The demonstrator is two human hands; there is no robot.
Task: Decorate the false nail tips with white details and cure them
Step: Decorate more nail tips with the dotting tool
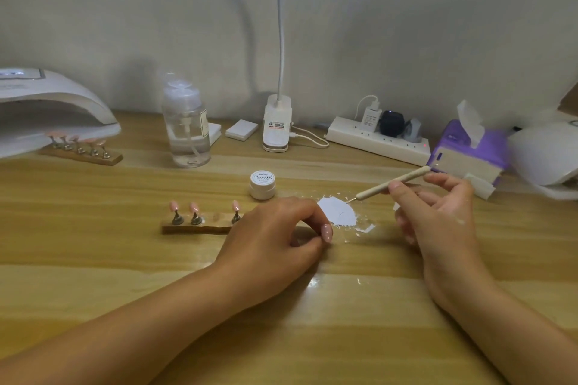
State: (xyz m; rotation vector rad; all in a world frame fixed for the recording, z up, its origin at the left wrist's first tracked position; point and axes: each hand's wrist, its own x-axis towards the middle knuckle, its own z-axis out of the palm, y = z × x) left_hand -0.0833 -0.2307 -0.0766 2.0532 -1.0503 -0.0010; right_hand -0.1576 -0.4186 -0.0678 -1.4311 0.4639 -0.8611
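Paint is what the pen tip meets now: the right hand [438, 216] grips the dotting pen [391, 183] between thumb and fingertips. The pen's long axis slopes from the upper right down to the lower left, and its thin metal point touches the upper edge of the white paint [337, 212] spread on the table [93, 259].

The nail tips [194, 206] to decorate are left of this patch. Three pink ones stand upright on a wooden stand [200, 225], which lies left to right across the middle of the frame. The left hand [275, 237] rests between the stand and the paint and hides the right end of the stand. Its fingers are curled with thumb and forefinger close together (whether they pinch something small, I cannot tell).

So, in my judgement, the loaded pen must travel to the left, past or over the left hand, to reach the tips. The left hand is the nearer one for steadying the stand.

The closed jar [262, 184] stands just behind the left hand. In the upper left of the frame, a second stand [81, 155] with tips sits at the mouth of the curing lamp [47, 109].
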